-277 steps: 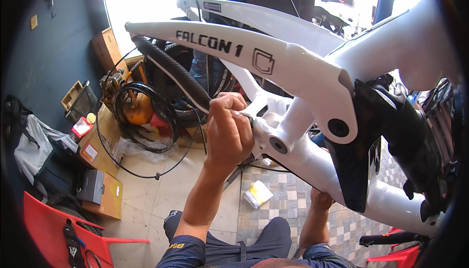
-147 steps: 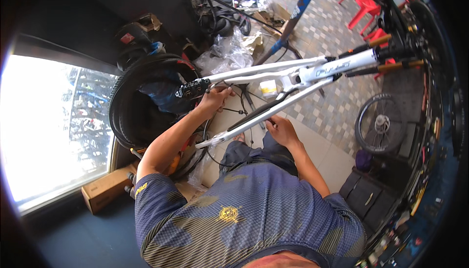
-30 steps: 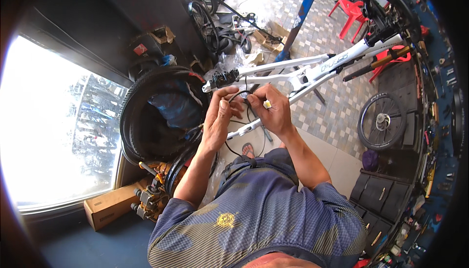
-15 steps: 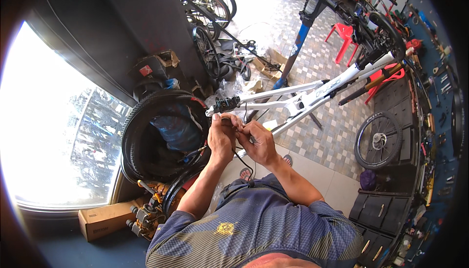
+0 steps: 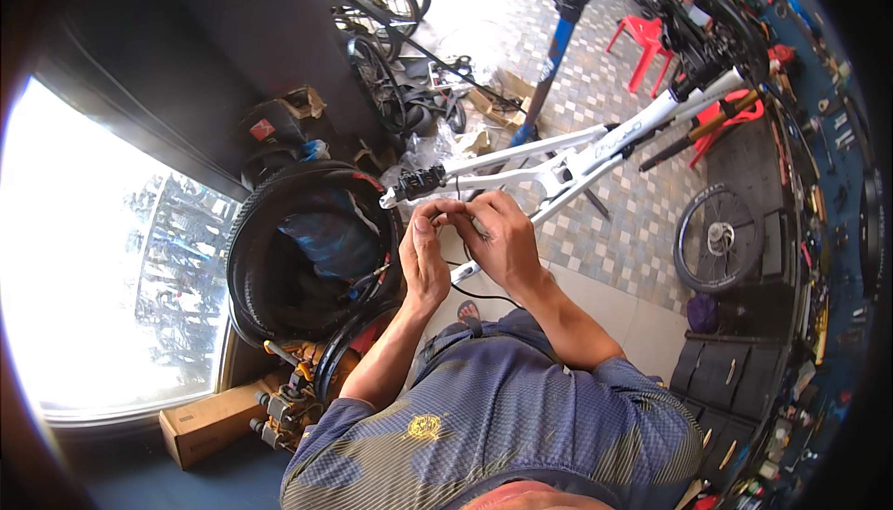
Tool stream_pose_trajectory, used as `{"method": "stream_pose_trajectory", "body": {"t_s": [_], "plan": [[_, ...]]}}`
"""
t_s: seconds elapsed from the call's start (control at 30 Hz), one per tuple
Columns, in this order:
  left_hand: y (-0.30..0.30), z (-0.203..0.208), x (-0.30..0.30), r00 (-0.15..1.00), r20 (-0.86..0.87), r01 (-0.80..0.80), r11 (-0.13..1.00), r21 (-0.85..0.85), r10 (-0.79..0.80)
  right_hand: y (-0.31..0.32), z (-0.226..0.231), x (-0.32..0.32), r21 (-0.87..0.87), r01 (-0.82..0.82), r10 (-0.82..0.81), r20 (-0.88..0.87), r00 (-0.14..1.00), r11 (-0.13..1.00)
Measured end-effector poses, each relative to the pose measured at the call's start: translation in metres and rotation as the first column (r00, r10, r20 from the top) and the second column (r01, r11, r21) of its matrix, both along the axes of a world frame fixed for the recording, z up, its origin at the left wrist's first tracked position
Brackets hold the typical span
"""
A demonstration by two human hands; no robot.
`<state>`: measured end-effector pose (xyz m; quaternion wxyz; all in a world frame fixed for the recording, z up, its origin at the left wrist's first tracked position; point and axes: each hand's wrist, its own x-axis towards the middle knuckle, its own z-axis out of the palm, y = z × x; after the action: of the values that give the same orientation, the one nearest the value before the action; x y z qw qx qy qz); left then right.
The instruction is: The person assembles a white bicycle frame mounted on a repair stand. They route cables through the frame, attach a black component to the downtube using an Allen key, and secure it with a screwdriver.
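Left hand (image 5: 426,254) and right hand (image 5: 502,240) had come together since earlier.
Both, narrowed, seemingly pinched black cable (image 5: 484,297) near white bicycle frame (image 5: 651,119).

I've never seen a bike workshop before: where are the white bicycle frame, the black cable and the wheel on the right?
White bicycle frame (image 5: 642,125): head view, its thick tube.
Black cable (image 5: 486,297): head view, its stretch below the hands.
Wheel (image 5: 718,238): head view, its hub.
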<state>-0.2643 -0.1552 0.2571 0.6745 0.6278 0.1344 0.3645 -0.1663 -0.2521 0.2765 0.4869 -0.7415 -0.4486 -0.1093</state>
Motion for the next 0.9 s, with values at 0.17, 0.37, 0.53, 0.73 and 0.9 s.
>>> {"method": "stream_pose_trajectory", "body": {"t_s": [0.17,0.37,0.53,0.73,0.9], "plan": [[-0.006,0.005,0.005,1.0,0.01,-0.019,0.973,0.229,0.017,-0.005,-0.001,0.011,0.018,-0.012,0.013,-0.006,1.0,1.0],[-0.015,-0.004,0.004,0.992,-0.057,-0.082,0.909,0.409,0.115,-0.007,-0.002,-0.001,0.131,-0.03,0.073,-0.33,0.941,0.991],[-0.028,-0.009,0.002,0.983,-0.132,-0.058,0.893,0.446,0.13,-0.009,-0.007,-0.004,0.14,-0.029,0.094,-0.478,0.873,0.99],[-0.032,-0.021,0.001,0.986,-0.107,-0.054,0.845,0.532,0.131,-0.008,-0.014,-0.007,0.141,-0.035,0.113,-0.592,0.798,0.989],[-0.025,-0.02,0.0,0.994,0.008,-0.11,0.97,0.218,0.111,-0.011,-0.007,0.006,0.102,-0.05,0.08,-0.313,0.946,0.993]]}}
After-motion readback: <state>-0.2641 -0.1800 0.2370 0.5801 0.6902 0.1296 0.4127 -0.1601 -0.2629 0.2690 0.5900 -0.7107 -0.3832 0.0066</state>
